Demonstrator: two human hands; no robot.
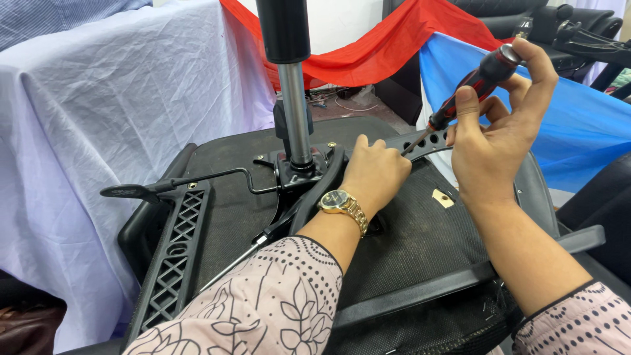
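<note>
- I'm at the screw-driving step: my right hand (499, 131) has its fingers wrapped around the red-and-black screwdriver (470, 89), tip angled toward seven o'clock.
- My left hand (374, 172) is curled shut, pinning the black armrest bracket (420, 141) onto the upturned chair seat (420, 243).
- Next, I judge, the tip must seat squarely in the bracket hole.

White (98, 98), red (388, 39), blue (585, 125) draped cloths

Left hand (373, 172) fisted low; right hand (501, 125) gripping, raised.
</note>
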